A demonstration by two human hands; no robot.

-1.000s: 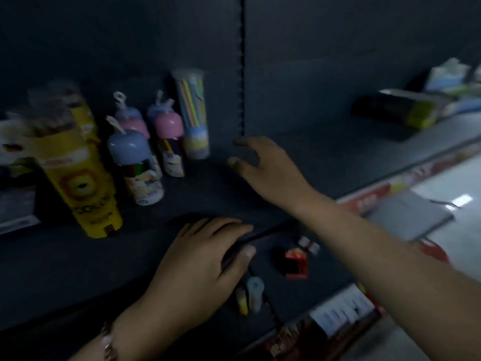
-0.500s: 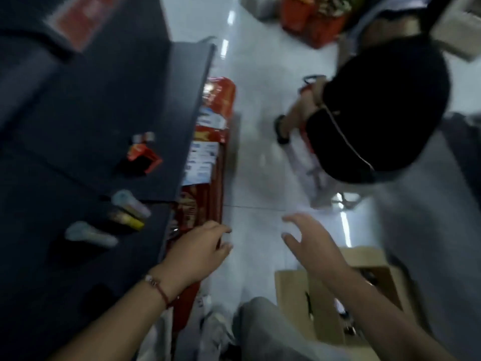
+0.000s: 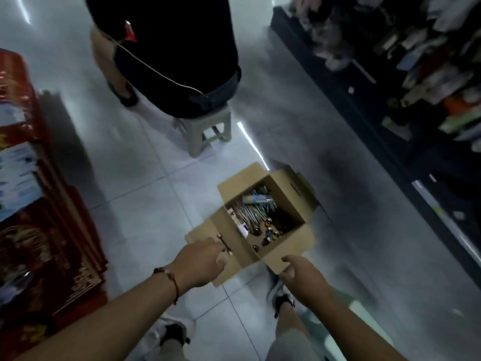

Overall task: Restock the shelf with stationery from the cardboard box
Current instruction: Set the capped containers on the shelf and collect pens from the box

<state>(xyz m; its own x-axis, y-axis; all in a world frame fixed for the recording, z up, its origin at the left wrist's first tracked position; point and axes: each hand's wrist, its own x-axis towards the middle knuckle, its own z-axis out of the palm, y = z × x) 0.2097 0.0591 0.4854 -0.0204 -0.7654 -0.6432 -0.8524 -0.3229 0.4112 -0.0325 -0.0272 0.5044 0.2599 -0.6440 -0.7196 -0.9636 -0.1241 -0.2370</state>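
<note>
Both hands reach down over the box (image 3: 263, 220), which sits open on the floor (image 3: 145, 204) just ahead of the person's feet; left hand (image 3: 201, 263) lies on the near-left flap, fingers seemingly curled over its edge, hold unconfirmed; right hand (image 3: 303, 276) pinches the near-right flap, thumb on top; neither holds stationery; the box is tan card, four flaps splayed, still well stocked with pens (image 3: 256, 209) and small round items, blurred; restocking judged unfinished; beyond it a stool (image 3: 208, 131) bears a seated person; shelf (image 3: 406, 82) far right
</note>
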